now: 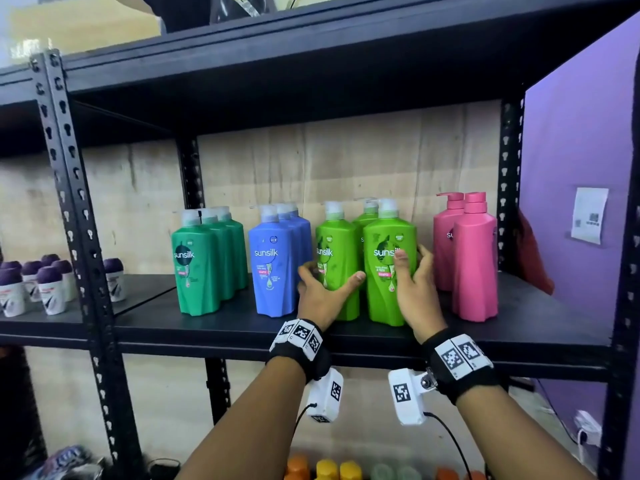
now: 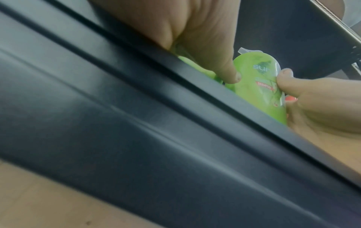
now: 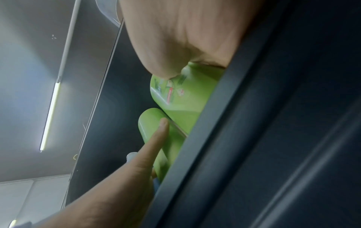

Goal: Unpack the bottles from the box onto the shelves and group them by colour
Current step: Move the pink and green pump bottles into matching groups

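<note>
On the black shelf (image 1: 207, 323), both hands grip upright lime-green bottles (image 1: 389, 271).

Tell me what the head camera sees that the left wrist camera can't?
Only the head view shows the dark green bottles, blue bottles, pink bottles and small purple-capped bottles next door. Only the left wrist view shows the underside of the shelf up close. Both show the left hand and right hand holding the lime green bottles.
</note>
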Motion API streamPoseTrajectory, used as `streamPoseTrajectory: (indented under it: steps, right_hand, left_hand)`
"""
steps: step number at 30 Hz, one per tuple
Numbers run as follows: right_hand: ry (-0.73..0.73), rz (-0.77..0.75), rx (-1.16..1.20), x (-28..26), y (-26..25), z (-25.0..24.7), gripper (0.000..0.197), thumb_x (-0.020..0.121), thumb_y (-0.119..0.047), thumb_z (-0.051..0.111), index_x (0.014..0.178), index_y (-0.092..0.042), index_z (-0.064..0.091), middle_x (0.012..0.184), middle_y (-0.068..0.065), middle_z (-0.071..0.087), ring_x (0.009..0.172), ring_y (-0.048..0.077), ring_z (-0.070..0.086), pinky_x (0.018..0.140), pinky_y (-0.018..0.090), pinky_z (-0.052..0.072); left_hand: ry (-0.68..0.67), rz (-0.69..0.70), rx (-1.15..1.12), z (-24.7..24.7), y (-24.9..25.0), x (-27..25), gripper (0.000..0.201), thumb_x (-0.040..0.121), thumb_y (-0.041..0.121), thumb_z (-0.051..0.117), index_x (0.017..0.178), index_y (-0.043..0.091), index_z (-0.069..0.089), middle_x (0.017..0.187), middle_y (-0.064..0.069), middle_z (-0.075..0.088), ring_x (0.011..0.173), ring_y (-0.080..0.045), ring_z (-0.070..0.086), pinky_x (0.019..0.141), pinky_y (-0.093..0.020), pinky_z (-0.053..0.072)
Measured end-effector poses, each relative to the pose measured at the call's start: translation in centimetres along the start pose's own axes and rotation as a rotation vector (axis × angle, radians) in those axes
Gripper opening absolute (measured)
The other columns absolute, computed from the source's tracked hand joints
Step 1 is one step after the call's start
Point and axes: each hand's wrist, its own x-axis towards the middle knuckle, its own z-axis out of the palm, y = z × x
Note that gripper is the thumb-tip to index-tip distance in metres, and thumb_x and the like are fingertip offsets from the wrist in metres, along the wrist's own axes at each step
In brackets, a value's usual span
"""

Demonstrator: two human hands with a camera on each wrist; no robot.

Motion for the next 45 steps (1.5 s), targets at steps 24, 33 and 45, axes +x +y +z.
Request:
streamPoseTrajectory:
  steps: [24,33,45]
  right_hand:
    - [-0.075,0.073,-0.046,-0.5,1.5,-0.2,0.055,0.092,-0.076,0.037,0.135,-0.042,0.034,0.129,-0.006,0.061,0.117,0.021,0.062,0.104,0.046,0.048]
    - [-0.141,0.053,-0.102,-1.2,0.8,0.0,0.080,0.086,-0.062,0.068,0.146,-0.036,0.022,0.140,-0.010,0.055,0.122,0.012,0.058,0.105,0.031,0.043]
    - [-0.119,0.095,-0.102,-1.3,0.4,-0.4,0.071,0.086,-0.058,0.071,0.143,-0.037,0.034,0.130,-0.012,0.063,0.116,0.012,0.062,0.100,0.030,0.046]
  left_hand:
    - [0.021,0.050,0.035,-0.2,-0.3,-0.1,0.091,0.068,0.069,0.080,0.133,0.027,0.032,0.125,0.002,0.063,0.114,-0.018,0.062,0.101,-0.033,0.049]
    - [0.039,0.075,0.042,0.0,-0.4,-0.3,0.094,0.067,0.069,0.080,0.135,0.026,0.031,0.127,0.003,0.062,0.116,-0.018,0.060,0.098,-0.029,0.046]
    - [0.039,0.162,-0.035,-0.7,0.4,-0.4,0.074,0.097,0.057,0.054,0.152,0.017,0.025,0.151,-0.003,0.046,0.137,-0.019,0.047,0.114,-0.037,0.037]
